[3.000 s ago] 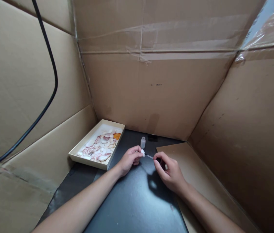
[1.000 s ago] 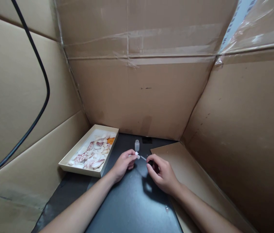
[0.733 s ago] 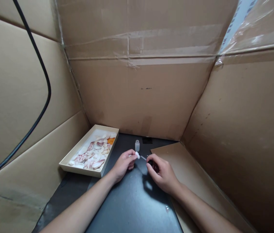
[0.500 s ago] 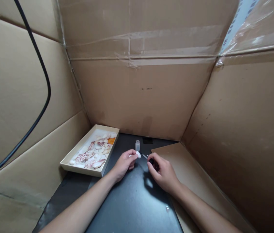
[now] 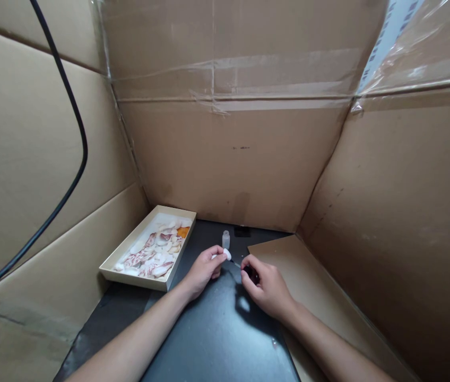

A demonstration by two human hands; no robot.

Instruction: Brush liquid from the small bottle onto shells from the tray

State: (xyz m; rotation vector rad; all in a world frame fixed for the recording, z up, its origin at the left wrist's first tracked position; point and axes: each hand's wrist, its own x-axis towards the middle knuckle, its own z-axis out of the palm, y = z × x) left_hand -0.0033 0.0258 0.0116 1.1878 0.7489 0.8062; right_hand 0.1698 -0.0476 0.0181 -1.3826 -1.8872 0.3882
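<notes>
Between its thumb and fingers, my left hand [image 5: 205,269] pinches a small white shell-like piece [image 5: 227,254]. My right hand [image 5: 267,281] is closed on a thin brush [image 5: 236,264] with a dark handle mostly hidden in the fingers. The brush's dark tip points left and is at the lower edge of the white piece; whether they touch is too small to tell. Just behind my left fingertips a small clear bottle [image 5: 225,240] stands upright and uncapped on the black table [image 5: 201,339].
A shallow cream box [image 5: 137,281] with many shells [image 5: 149,254], one of them orange, lies at the left. Cardboard walls [image 5: 225,175] surround the table. A flat cardboard sheet [image 5: 300,265] lies at the right. A black cable [image 5: 84,138] hangs at the left.
My right hand has shifted slightly, and the brush tip is now lower and closer to the white piece. My left hand is nearly still. The view has moved slightly.
</notes>
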